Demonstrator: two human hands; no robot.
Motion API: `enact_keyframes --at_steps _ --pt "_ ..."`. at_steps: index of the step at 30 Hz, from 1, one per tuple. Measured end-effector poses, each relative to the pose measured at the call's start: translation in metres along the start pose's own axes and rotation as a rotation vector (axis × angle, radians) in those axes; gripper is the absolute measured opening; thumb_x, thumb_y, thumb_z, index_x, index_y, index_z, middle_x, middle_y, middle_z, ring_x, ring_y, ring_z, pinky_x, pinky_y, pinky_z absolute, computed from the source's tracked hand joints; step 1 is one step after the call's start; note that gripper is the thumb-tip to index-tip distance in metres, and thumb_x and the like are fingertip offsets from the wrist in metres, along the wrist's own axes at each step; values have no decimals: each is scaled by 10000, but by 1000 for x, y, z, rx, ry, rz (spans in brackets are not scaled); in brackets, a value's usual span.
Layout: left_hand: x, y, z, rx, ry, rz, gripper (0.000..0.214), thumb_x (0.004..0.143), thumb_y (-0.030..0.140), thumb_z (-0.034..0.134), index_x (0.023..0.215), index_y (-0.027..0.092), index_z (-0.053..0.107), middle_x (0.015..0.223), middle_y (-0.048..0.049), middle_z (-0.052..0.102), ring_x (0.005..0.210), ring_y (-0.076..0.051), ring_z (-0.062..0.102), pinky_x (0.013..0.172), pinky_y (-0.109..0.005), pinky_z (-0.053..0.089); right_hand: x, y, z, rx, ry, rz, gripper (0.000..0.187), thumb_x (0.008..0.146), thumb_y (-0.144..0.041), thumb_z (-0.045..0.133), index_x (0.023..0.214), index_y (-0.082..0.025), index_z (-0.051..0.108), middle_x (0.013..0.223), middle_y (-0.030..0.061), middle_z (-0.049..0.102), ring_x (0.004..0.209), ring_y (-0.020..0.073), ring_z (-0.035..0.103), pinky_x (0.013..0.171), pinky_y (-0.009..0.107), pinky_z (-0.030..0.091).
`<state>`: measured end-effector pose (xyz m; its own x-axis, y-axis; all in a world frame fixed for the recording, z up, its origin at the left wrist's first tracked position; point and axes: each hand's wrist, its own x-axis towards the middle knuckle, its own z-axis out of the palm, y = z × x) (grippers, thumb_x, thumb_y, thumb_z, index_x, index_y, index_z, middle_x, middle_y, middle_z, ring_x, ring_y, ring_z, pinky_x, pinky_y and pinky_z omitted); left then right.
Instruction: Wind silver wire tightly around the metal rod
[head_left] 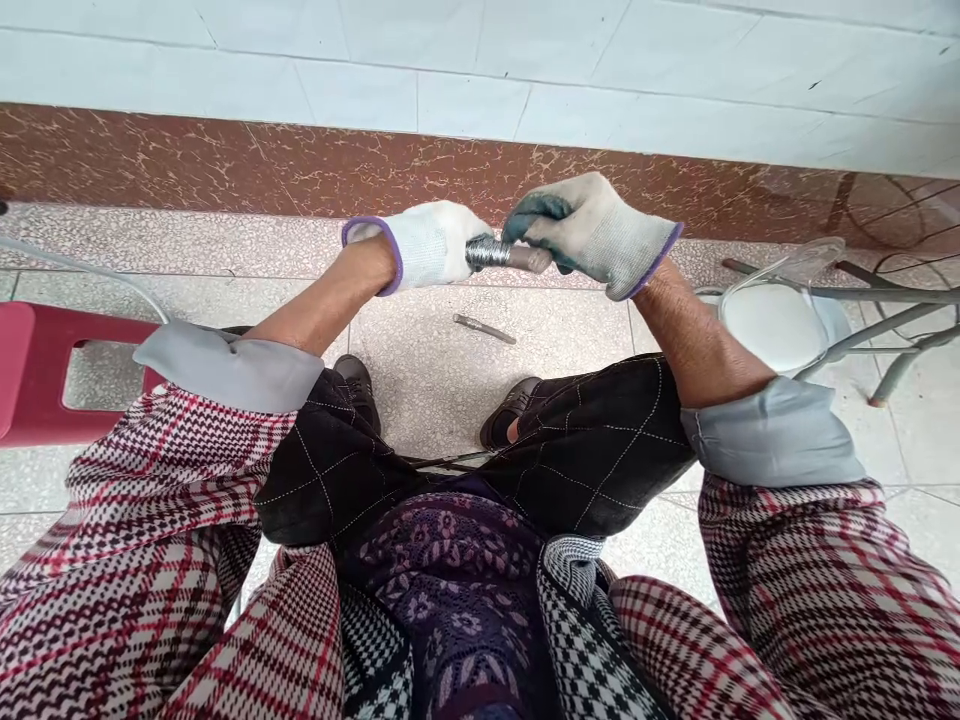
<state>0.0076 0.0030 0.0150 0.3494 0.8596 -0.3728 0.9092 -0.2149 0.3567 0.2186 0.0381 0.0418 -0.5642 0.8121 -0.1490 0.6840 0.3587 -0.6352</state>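
Observation:
My left hand, in a white knit glove with a purple cuff, is closed around a brown rod. Silvery wire is wound in tight turns about the rod, whose bare end points right. My right hand, in a matching glove with dark, worn fingertips, is closed in a pinch at the edge of the winding, beside the bare end. What its fingertips hold is hidden. Below, between my feet, a thinner greyish-brown rod lies on the floor.
A red plastic stool stands at the left, with a pale hose behind it. On the right are a round white seat or lid and grey metal tubes. A tiled wall with a brown marbled base runs across in front.

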Motion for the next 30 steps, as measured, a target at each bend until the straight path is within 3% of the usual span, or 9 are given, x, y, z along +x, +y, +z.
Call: enact_keyframes --at_steps 2,5,8,10,14,18,22,26,30 --pt "-7 8 -8 -146 18 -14 441 961 265 616 1346 138 791 1105 -65 777 1141 -270 717 926 -330 460 1 6 -1 106 26 38 127 924 -429 731 912 -329 808 822 88 760 761 330 675 621 456 543" --pt "-11 10 -18 -350 146 -64 438 907 253 682 1320 187 810 1078 -68 804 990 -245 744 797 -307 499 2 7 6 167 65 35 189 931 -517 757 980 -346 822 825 118 762 785 378 702 583 487 566" --pt "-5 1 -20 -449 275 -103 454 913 221 684 1352 202 797 1117 -89 805 960 -241 754 756 -316 531 1 -2 19 188 71 48 89 974 -362 728 969 -297 789 826 94 752 720 298 681 574 414 565" --pt "3 -7 -19 -403 307 -108 445 951 222 649 1376 190 777 1143 -100 797 953 -232 751 754 -323 541 -2 -10 27 177 23 51 117 989 -197 667 928 -257 747 779 48 706 623 215 616 529 339 511" --pt "13 -18 -12 10 259 -127 372 1007 245 612 1324 174 795 1123 -108 790 1022 -262 700 877 -393 515 -9 -22 28 141 -103 36 252 985 -36 583 879 -220 720 686 -21 620 516 135 513 477 279 412" --pt "11 -14 -1 107 113 -47 300 1000 293 648 1240 236 820 984 -60 789 1018 -247 659 898 -362 469 -10 -15 9 106 41 47 204 947 -76 643 845 -217 749 677 -10 600 542 156 484 487 312 372" --pt "4 1 2 -68 35 46 332 880 272 726 1185 214 843 923 -69 770 853 -247 665 780 -377 491 -6 2 -3 160 125 129 159 940 -174 723 814 -272 717 674 18 609 591 219 483 546 368 404" --pt "-2 8 -11 -426 186 -5 465 898 212 666 1344 170 789 976 -88 764 847 -234 701 746 -376 516 -4 3 7 210 89 91 211 954 -146 662 805 -293 693 648 -17 554 555 192 433 532 336 352" --pt "2 -2 -16 -281 263 -98 447 949 274 671 1370 158 767 1046 -102 785 1006 -270 701 865 -395 518 -6 -16 22 113 -4 0 281 947 -106 633 731 -284 657 641 -31 544 599 175 490 595 312 375"
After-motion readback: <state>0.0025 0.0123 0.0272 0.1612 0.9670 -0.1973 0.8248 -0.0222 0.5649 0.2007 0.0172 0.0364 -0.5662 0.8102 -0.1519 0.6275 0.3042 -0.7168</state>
